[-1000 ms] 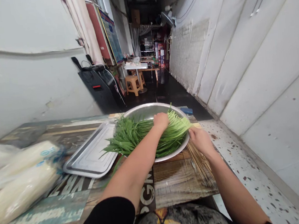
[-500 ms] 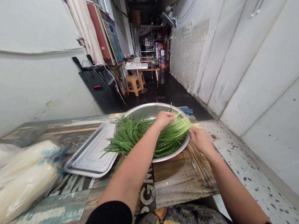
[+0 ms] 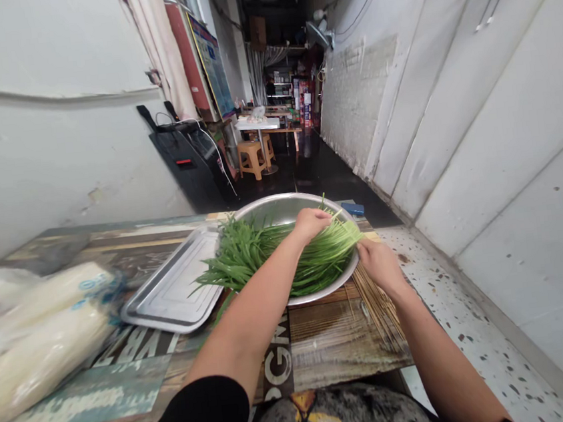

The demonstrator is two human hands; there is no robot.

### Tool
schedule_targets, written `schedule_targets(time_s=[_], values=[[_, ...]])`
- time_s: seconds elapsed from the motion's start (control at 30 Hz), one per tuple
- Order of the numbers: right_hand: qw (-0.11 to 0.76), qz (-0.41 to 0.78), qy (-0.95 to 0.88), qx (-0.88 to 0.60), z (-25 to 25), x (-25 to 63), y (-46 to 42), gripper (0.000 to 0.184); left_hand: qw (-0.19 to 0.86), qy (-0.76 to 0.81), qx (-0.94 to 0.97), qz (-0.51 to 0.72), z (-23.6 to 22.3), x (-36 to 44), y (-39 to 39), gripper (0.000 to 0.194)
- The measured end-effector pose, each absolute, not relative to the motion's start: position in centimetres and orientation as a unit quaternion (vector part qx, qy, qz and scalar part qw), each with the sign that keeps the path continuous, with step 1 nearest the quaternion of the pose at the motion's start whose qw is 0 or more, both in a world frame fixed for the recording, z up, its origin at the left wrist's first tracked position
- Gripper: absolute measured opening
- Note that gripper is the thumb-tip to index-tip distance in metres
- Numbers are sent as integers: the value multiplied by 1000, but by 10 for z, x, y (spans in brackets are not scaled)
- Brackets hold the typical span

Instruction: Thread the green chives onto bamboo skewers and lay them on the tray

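A bundle of long green chives (image 3: 261, 257) lies across a round steel basin (image 3: 281, 207) on the wooden table (image 3: 325, 340). My left hand (image 3: 310, 223) rests on top of the pale stem ends, its fingers curled and pinching a few stalks. My right hand (image 3: 378, 262) sits at the basin's right rim, fingers closed at the cut ends of the stems. A pile of thin bamboo skewers (image 3: 379, 305) lies on the table under my right wrist.
A flat steel tray (image 3: 170, 296) lies left of the basin. Plastic-wrapped white packs (image 3: 38, 337) sit at the table's left. A white wall runs along the right. A black case (image 3: 190, 160) and stools (image 3: 250, 157) stand in the corridor beyond.
My left hand has shifted slightly right along the stems and its fingers have curled round a few stalks. My right hand has barely moved.
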State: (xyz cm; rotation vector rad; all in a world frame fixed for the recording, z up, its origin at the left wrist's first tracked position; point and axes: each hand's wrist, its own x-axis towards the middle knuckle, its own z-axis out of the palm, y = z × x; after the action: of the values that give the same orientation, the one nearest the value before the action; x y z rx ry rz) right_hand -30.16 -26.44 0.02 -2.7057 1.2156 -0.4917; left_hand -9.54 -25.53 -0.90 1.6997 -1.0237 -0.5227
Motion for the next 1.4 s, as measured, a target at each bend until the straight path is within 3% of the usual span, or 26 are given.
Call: schedule_targets(time_s=[1.4], values=[[66, -166, 409, -895, -2, -302, -265, 34, 508, -402, 738, -189, -11, -91, -257, 17]])
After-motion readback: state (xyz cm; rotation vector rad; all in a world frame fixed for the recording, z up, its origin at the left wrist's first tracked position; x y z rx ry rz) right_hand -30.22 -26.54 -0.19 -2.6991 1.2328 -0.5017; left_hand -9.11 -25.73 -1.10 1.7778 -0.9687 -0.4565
